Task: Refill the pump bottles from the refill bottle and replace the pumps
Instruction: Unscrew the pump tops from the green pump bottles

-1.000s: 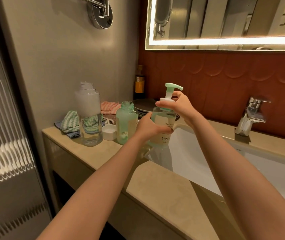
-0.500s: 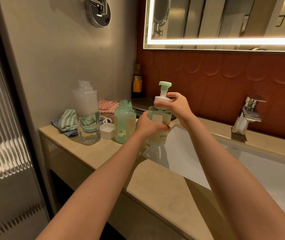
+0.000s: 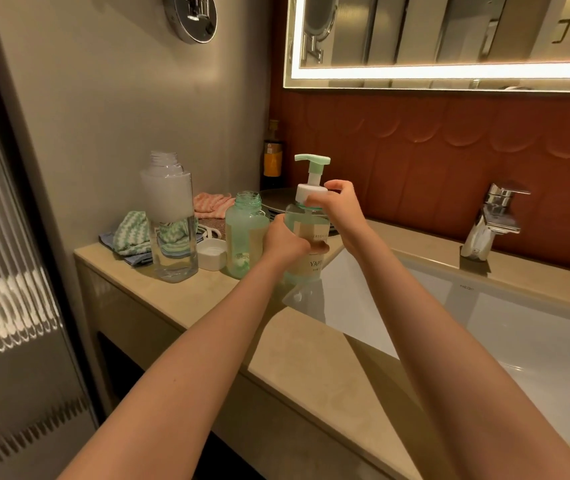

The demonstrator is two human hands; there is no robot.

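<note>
A pale green pump bottle [image 3: 306, 233] with a beige label stands upright at the sink's left corner. My left hand [image 3: 285, 239] grips its body. My right hand [image 3: 340, 206] pinches the white collar of its mint green pump [image 3: 312, 168], whose spout points left. Just to the left stands a second green bottle [image 3: 245, 233] with an open neck and no pump. Further left is the tall clear refill bottle [image 3: 171, 216], uncapped, with a little liquid at the bottom. A white cap [image 3: 211, 254] lies between these two.
Folded cloths [image 3: 131, 233] and a pink one [image 3: 212, 202] lie at the counter's [image 3: 186, 299] back left. A dark bottle [image 3: 273, 157] stands in the corner. The white sink basin [image 3: 484, 334] fills the right, with a chrome tap [image 3: 491, 220] behind it. A wall bounds the left.
The pump head has turned; its spout pointed right a second ago and now points left. My right hand has shifted round the collar. My left hand stays on the bottle.
</note>
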